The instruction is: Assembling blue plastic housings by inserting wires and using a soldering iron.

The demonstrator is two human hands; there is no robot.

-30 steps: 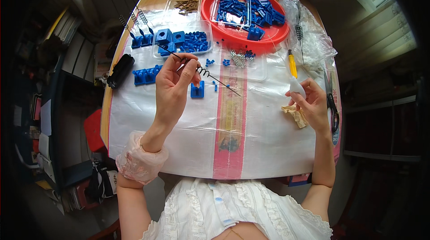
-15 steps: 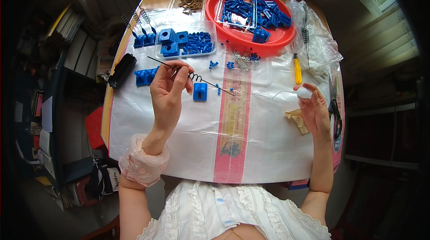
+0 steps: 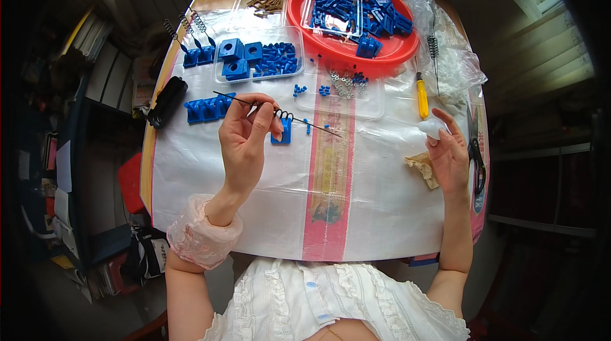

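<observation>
My left hand [image 3: 245, 127] is closed on a thin black wire with a coil in its middle [image 3: 287, 116]. The wire slants down to the right, its coil just right of my fingertips. Under the coil stands a blue plastic block [image 3: 280, 132], partly hidden by my fingers. At the right, my right hand [image 3: 449, 156] pinches a small whitish, rounded, slightly see-through piece [image 3: 433, 127], whose kind I cannot make out. A crumpled tan scrap [image 3: 422, 169] lies beside that hand. Tiny blue pieces [image 3: 308, 126] lie right of the block.
A red basin [image 3: 407, 45] holds blue parts. Clear trays [image 3: 219, 77] hold blue blocks, small blue pieces and brass-coloured pins [image 3: 265, 3]. Blue stands [image 3: 198, 56] carry upright coiled wires. A yellow-handled screwdriver [image 3: 422, 98], black scissors [image 3: 476, 163] and a black case [image 3: 168, 100] lie around.
My left hand has shifted slightly right with the coiled wire, whose coil now overlaps the blue block. My right hand has turned a little, and the whitish piece shows more fully.
</observation>
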